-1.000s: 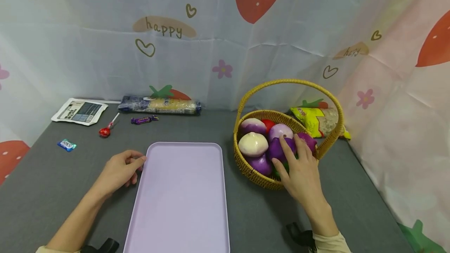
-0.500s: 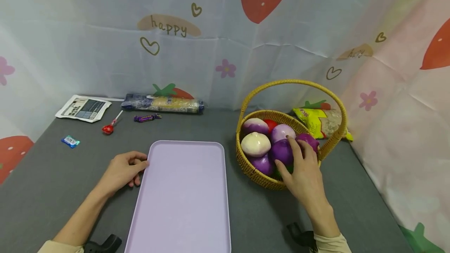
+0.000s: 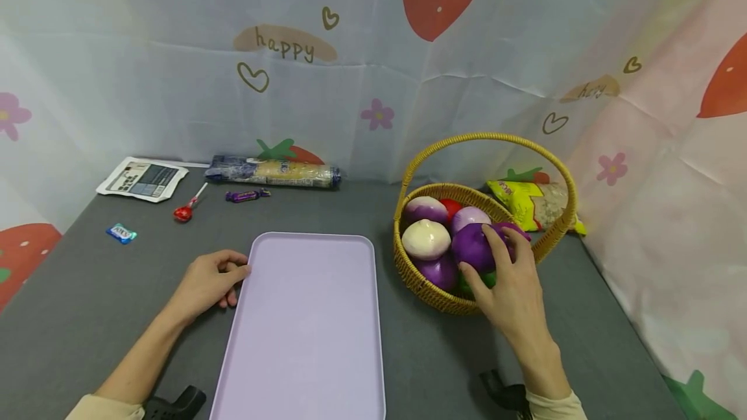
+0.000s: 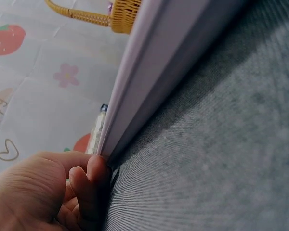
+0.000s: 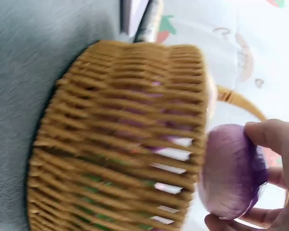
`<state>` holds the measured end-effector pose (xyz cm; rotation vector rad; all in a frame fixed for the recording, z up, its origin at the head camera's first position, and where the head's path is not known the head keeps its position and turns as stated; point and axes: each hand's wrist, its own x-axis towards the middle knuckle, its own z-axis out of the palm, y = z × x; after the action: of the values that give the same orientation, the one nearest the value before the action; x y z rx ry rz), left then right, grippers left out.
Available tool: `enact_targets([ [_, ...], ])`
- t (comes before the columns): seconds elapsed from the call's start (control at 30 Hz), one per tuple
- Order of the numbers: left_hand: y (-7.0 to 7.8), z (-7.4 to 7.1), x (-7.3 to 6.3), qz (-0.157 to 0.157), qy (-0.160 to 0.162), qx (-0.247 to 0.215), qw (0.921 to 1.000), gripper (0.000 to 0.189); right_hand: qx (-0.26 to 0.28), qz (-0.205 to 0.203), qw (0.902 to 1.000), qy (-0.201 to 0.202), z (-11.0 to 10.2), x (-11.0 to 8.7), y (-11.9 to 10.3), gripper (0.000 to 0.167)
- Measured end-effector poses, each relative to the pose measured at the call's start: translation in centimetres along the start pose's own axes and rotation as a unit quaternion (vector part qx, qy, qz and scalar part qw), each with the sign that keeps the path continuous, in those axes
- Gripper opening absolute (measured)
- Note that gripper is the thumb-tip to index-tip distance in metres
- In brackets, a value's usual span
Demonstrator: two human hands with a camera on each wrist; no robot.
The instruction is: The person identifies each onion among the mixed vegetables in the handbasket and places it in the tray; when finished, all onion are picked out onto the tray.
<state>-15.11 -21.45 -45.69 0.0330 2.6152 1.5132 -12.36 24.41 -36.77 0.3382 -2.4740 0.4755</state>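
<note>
My right hand (image 3: 513, 293) grips a purple onion (image 3: 471, 248) between thumb and fingers at the top of the yellow wicker basket (image 3: 428, 290). In the right wrist view the onion (image 5: 229, 168) shows just above the basket's rim. Around it in the basket lie a white onion-like bulb (image 3: 426, 240), more purple ones, a red thing (image 3: 450, 208) and a green thing (image 3: 487, 279), both partly hidden. My left hand (image 3: 210, 280) pinches the left rim of a pale lilac tray (image 3: 303, 316); the left wrist view shows thumb and fingertip at the tray's edge (image 4: 130, 96).
Along the back lie a white packet (image 3: 142, 179), a long clear-wrapped pack (image 3: 274, 172) and a yellow bag (image 3: 528, 203) behind the basket. A red lollipop (image 3: 183, 213), a purple-wrapped candy (image 3: 248, 196) and a blue-wrapped candy (image 3: 121, 233) are at left. The basket's handle (image 3: 490, 137) arches overhead.
My right fingers have closed round the purple onion and raised it slightly within the basket. My left hand stays at the tray's rim. The head view has shifted a little.
</note>
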Motion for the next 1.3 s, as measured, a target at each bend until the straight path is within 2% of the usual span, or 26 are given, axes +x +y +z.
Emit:
enact_targets([
  [0.17,0.2,-0.2,0.0,0.007,0.001,0.000,1.0000,0.035,0.025,-0.032,0.9986,0.033,-0.5,0.1,-1.2,0.071],
  [0.33,0.3,-0.3,0.0,0.003,-0.004,0.007,1.0000,0.034,0.049,-0.076,0.9950,0.042,-1.1,0.3,-3.2,0.064],
  [0.6,0.5,-0.4,0.0,0.004,-0.002,0.008,1.0000,0.035,0.061,-0.205,0.9762,0.039,-0.4,0.9,-6.9,0.066],
  [0.77,0.6,-0.2,0.4,0.010,0.005,-0.001,0.9999,0.034,0.053,-0.278,0.9591,-0.001,1.1,0.2,-9.1,0.061],
  [0.9,0.5,-0.1,0.5,0.011,0.006,-0.004,0.9999,0.033,0.048,-0.323,0.9440,-0.047,2.4,-1.2,-10.9,0.065],
  [1.1,0.2,0.0,0.3,0.013,0.009,0.003,0.9999,0.033,0.045,-0.381,0.9188,-0.094,3.8,-2.7,-13.4,0.064],
  [1.3,0.1,0.1,-0.1,0.013,0.007,-0.002,0.9999,0.033,0.036,-0.418,0.8980,-0.134,4.6,-3.5,-15.7,0.061],
])
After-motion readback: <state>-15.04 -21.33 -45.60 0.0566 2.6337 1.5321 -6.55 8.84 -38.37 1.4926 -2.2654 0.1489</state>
